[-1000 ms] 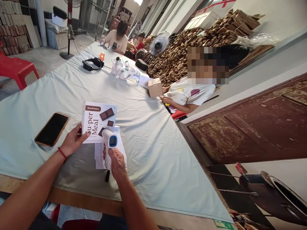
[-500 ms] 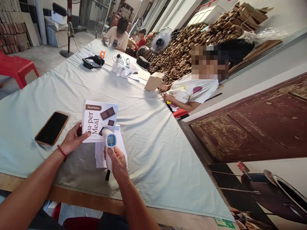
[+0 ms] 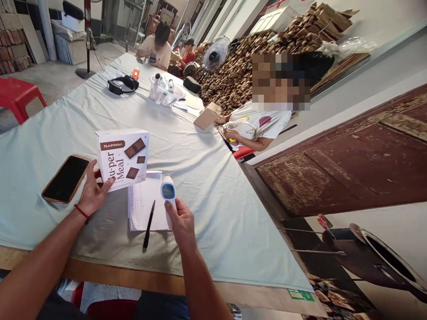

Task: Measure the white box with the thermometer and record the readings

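Note:
A white box with chocolate pictures and the words "NutriMotion Su-per Meal" (image 3: 135,164) is gripped at its lower left corner by my left hand (image 3: 94,189), tilted above the table. My right hand (image 3: 182,222) is wrapped round the handle of a white infrared thermometer (image 3: 168,189), its blue-rimmed screen facing me. The thermometer stands apart from the box, to its lower right. Beneath both lies a notepad (image 3: 150,200) with handwriting down its left side. A black pen (image 3: 148,226) rests across the pad's lower edge. Left of my left hand lies a dark-screened phone (image 3: 66,178) in a brown case.
Pale cloth covers the table (image 3: 227,231). Farther back are a black headset (image 3: 122,84), an orange item (image 3: 135,74) and a clear basket (image 3: 167,94) of bottles. One person (image 3: 256,126) holds a cardboard piece (image 3: 207,116) at the right edge; two more sit beyond.
My right hand has drawn the thermometer right, away from the box front. The box has moved left and up with my left hand, uncovering more of the notepad and pen. The view has shifted slightly.

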Motion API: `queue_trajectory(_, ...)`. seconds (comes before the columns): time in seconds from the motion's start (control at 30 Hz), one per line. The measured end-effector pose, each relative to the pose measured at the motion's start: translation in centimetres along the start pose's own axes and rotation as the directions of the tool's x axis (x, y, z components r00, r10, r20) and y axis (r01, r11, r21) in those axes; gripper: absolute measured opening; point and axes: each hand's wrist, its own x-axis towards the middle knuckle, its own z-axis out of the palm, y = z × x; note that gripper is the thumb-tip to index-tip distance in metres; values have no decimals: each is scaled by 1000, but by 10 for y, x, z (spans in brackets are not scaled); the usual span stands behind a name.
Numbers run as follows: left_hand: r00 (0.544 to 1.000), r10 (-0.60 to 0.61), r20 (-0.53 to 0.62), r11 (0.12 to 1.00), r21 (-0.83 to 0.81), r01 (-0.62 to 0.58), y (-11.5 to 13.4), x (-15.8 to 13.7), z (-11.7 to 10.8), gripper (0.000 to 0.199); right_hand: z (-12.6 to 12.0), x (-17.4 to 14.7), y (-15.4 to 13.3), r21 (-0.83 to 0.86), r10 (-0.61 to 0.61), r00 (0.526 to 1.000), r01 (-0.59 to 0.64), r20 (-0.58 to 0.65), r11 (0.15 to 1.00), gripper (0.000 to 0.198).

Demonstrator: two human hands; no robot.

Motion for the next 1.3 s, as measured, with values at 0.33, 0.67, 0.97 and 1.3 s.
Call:
queue_trajectory(0.33,976,186,116,907,362,-216,-10,-1,-2,89,-45,31,63,-812,-314,943,95,-112,576,55)
queue_trajectory(0.67,893,440,-97,772,549,-321,9,-9,1,59,0,1,32,-636,-471,720,684,510,356,32)
queue_trajectory(0.97,707,272,653,691,379,-616,31,-37,21,24,-16,5,30,-566,-427,691,723,583,396,27)
queue_trajectory(1.3,562,-71,824,605,484,-633,30,-39,27,22,9,-19,20,14,-386,922,386,-27,922,10)
